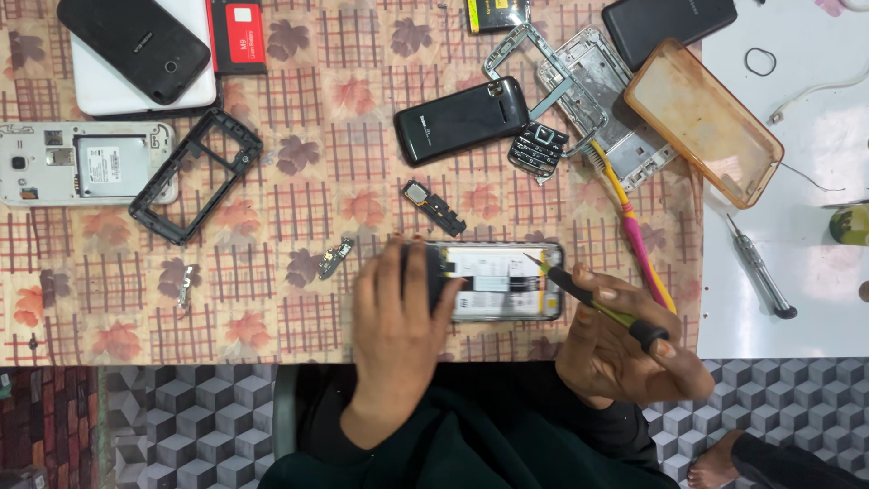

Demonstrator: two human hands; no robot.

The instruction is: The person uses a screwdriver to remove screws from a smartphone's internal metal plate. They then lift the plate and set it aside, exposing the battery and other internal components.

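Right now I see the opened phone (502, 281) lying flat near the bench (272, 308) front edge, long axis left to right, glossy innards up. My left hand (398, 326) lies flat, fingers loosely spread over its left end. My right hand (625, 353) fingers pinch a slim black-handled screwdriver (593, 302), tip on the phone.

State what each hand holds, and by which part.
Right hand grips a screwdriver by its handle; left hand presses the opened phone at its left end.
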